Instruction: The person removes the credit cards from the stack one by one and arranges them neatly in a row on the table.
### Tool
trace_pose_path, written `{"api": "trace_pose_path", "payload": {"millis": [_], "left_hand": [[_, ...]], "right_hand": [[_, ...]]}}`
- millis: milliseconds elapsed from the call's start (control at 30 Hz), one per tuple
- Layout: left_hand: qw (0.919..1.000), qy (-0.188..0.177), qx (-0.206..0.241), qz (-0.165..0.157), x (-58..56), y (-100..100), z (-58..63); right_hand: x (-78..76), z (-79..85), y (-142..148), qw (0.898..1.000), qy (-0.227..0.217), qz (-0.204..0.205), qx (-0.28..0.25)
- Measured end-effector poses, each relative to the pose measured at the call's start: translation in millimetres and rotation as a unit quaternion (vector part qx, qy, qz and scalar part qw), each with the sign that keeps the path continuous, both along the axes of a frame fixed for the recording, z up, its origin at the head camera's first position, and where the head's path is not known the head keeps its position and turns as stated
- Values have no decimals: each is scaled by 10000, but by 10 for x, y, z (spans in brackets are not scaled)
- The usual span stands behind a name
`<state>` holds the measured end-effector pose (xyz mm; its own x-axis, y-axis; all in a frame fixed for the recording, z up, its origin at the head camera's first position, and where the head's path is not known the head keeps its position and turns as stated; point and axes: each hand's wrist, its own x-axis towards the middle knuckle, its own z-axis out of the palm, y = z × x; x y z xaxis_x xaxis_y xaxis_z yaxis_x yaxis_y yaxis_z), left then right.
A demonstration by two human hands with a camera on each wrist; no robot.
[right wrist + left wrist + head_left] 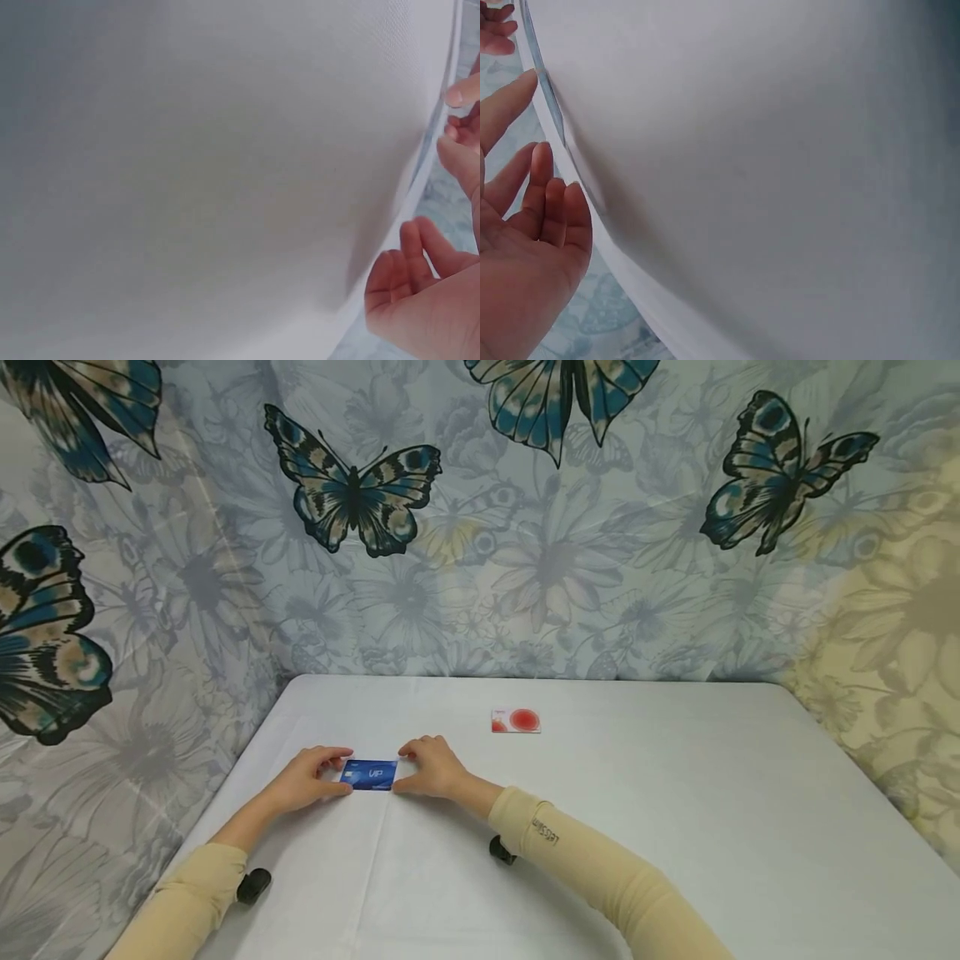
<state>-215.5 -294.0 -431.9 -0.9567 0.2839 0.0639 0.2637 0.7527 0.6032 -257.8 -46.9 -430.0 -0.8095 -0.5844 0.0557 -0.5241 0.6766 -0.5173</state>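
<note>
A blue card (368, 775) with pale lettering lies face up at table level, left of the middle in the head view. My left hand (306, 783) holds its left end, thumb at the near corner and index finger at the far one. Opposite it, my right hand (433, 768) grips the right end in the same way. Each wrist view shows loosely curled fingers beyond the thumb, on the left hand (532, 247) and the right hand (427, 300). The card's face cannot be made out there.
Farther back and to the right lies a white card with a red circle (516, 721). A white cloth covers the table (675, 793). Behind it hangs a butterfly-printed curtain (480, 593). Dark wrist devices (254, 887) sit below the sleeves.
</note>
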Motion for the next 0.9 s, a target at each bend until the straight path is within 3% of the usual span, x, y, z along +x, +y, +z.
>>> {"api": "trace_pose_path", "payload": {"millis": [300, 600, 900], "left_hand": [[9983, -28, 570, -134, 63, 291, 1], [9956, -290, 876, -164, 110, 682, 41], [9910, -331, 1279, -234, 117, 1006, 68]], "right_hand": [[41, -21, 188, 9992, -279, -35, -293], [107, -16, 416, 9969, -378, -30, -685], [136, -20, 705, 9945, -536, -150, -885]]}}
